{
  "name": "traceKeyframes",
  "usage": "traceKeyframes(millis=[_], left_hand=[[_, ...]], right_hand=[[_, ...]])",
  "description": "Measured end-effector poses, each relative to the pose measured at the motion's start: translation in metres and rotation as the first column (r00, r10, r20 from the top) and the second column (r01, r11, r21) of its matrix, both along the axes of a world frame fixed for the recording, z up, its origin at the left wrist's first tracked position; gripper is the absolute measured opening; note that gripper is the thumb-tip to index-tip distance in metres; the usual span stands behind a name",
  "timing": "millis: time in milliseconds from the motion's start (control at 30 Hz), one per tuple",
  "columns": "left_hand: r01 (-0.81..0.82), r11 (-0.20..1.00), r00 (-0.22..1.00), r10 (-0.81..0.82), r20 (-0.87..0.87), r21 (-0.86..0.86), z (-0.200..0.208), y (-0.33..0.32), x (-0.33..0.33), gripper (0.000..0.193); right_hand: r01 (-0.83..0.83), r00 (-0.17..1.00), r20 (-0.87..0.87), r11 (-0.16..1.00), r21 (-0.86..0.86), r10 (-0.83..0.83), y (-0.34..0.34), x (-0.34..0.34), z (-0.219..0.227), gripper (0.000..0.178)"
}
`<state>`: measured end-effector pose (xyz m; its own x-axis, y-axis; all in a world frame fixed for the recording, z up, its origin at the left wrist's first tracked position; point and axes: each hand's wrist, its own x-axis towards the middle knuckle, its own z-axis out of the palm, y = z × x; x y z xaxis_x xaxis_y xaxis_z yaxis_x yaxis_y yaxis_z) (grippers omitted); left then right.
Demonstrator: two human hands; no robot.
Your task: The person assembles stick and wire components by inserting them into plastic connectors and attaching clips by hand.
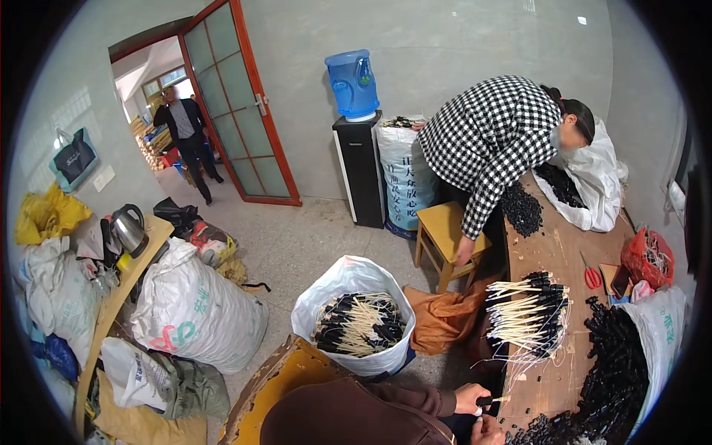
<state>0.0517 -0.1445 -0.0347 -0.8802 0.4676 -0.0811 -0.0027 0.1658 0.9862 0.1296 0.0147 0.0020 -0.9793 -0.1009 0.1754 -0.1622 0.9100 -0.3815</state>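
At the lower edge, beside the brown table (545,256), my left hand (469,397) is closed around a small black plastic piece (484,401) with a thin pale end sticking out toward the table. Just below it, my right hand (487,430) is closed, its fingertips close to the same piece; a small white bit shows between the hands, too small to name. On the table nearest my hands lies a bundle of black pieces with cream sticks or leads (526,315). Loose black plastic parts (612,363) are heaped to the right of it.
A white sack (297,319) holding more such bundles stands left of the table. A person in a checked jacket (482,133) bends over a wooden stool (454,226) and the table's far end. Red scissors (592,276) and a red bag (647,257) lie right. Another person (185,122) is beyond the doorway.
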Motion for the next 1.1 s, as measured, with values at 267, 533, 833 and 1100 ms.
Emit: traceKeyframes(millis=[267, 533, 833, 1100], left_hand=[[0.034, 0.999, 0.999, -0.035, -0.029, -0.016, -0.005, -0.001, -0.001, 0.02], [-0.014, 0.999, 1.0, 0.014, -0.019, 0.038, -0.01, 0.003, 0.006, 0.019], [-0.041, 0.999, 0.994, 0.04, -0.105, -0.006, 0.012, -0.003, 0.003, 0.019], [0.023, 1.0, 0.995, -0.022, -0.096, 0.008, -0.012, 0.003, 0.006, 0.016]], right_hand=[[-0.013, 1.0, -0.011, 0.999, -0.049, 0.012, -0.002, 0.0, 0.003, 0.018], [0.019, 0.999, -0.031, 1.0, -0.001, -0.02, -0.003, 0.007, 0.001, 0.016], [0.007, 0.999, -0.042, 0.985, -0.171, -0.014, 0.0, -0.003, -0.016, 0.01], [0.051, 0.994, -0.094, 0.992, -0.113, -0.062, -0.003, 0.012, -0.01, 0.018]])
